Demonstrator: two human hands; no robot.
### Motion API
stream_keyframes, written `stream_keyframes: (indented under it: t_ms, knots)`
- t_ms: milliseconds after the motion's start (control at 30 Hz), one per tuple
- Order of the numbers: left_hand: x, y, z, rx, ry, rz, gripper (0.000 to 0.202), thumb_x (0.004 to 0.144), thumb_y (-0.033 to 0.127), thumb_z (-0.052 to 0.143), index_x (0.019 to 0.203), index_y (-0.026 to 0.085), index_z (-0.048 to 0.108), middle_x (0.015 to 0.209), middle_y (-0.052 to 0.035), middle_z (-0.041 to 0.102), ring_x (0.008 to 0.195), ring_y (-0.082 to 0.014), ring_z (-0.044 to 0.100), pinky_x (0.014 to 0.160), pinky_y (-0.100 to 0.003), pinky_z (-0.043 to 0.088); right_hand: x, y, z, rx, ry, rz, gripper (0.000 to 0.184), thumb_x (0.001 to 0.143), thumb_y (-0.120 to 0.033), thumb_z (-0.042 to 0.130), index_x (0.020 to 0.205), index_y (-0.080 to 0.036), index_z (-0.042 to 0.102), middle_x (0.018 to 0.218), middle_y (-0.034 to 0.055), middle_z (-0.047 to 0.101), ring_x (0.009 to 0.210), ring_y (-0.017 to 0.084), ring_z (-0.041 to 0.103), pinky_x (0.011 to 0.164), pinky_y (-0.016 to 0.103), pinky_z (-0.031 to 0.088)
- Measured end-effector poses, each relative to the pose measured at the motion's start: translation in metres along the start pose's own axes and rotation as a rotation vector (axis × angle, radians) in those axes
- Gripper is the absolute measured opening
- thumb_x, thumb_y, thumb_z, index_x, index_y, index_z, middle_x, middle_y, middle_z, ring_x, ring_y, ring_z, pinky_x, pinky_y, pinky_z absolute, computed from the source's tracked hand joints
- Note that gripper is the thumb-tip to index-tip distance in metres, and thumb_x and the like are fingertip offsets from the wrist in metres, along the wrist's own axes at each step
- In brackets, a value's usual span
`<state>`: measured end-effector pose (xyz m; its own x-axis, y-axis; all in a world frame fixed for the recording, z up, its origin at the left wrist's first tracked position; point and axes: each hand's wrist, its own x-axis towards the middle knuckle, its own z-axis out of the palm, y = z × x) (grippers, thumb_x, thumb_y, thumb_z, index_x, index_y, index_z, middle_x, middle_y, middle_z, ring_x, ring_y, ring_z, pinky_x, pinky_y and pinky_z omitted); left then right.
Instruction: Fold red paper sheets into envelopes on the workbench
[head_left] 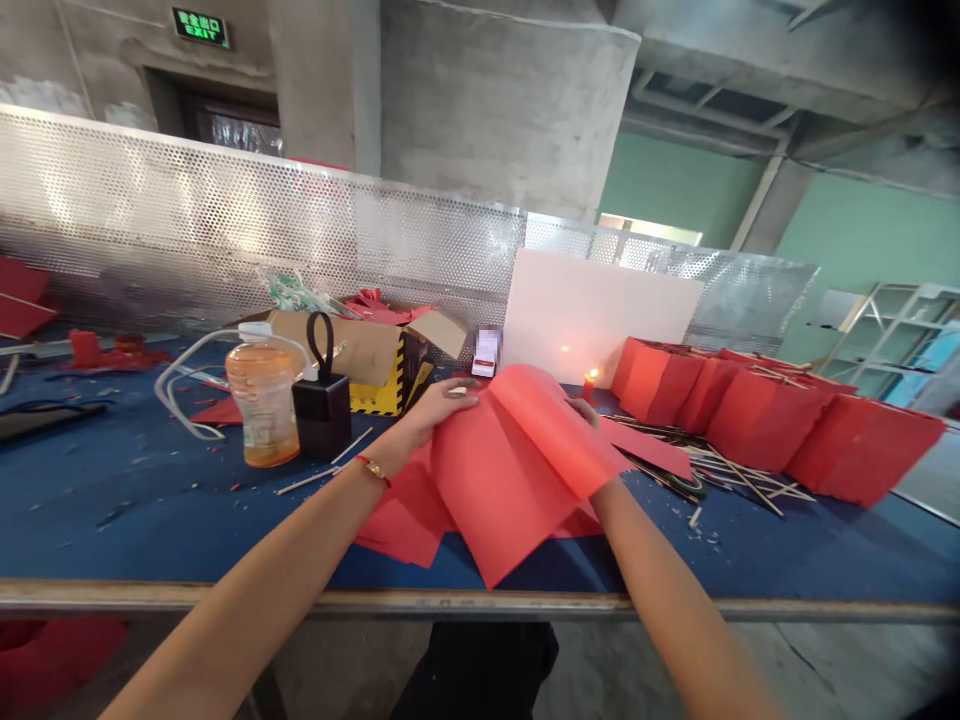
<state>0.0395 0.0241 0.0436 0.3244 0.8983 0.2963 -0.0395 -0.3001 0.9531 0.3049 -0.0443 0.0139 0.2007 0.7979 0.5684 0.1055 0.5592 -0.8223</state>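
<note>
My left hand (436,408) is closed on the upper left edge of a red paper sheet (495,490), which is held up over the table and curls over on its right side. Behind that curled side, my right hand (585,410) is mostly hidden; only some fingers show at the far edge, gripping the same sheet. More red paper (405,518) lies flat on the table beneath. Just beyond my right hand burns a small red candle (589,384). Thin wooden sticks (742,480) are scattered to the right, with a red paper piece (649,448) on them.
Several red paper-covered frames (765,415) stand at the right. A bottle (261,405) of orange liquid, a black power bank (322,418) and an open cardboard box (337,345) stand left. A phone (486,354) leans behind, near a white board (600,310). Blue cloth covers the table (187,530).
</note>
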Motion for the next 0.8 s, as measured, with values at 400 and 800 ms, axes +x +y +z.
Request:
stream_keyframes:
  t_ms: [400,800]
  knots:
    - [-0.009,0.008,-0.024,1.266,-0.234,0.384,0.031,0.081,0.023,0.056,0.109,0.022,0.07,0.116,-0.0067,0.07,0.11,-0.0239,0.062,0.094,-0.032,0.045,0.035,0.028,-0.003,-0.805,-0.561,0.388,0.039,0.074,-0.037,0.062,0.048,-0.02,0.038,0.05,-0.0051,0.03,0.05,0.01,0.032,0.051,0.026,0.024]
    - [-0.018,-0.017,0.006,1.537,-0.291,0.155,0.03,0.089,0.021,0.044,0.094,0.014,0.073,0.1,-0.0152,0.071,0.091,-0.0265,0.067,0.07,-0.031,0.048,0.037,0.028,-0.005,-1.071,-0.524,0.368,0.013,0.076,-0.027,0.068,0.075,-0.014,0.068,0.078,0.0049,0.066,0.073,0.016,0.059,0.058,0.023,0.036]
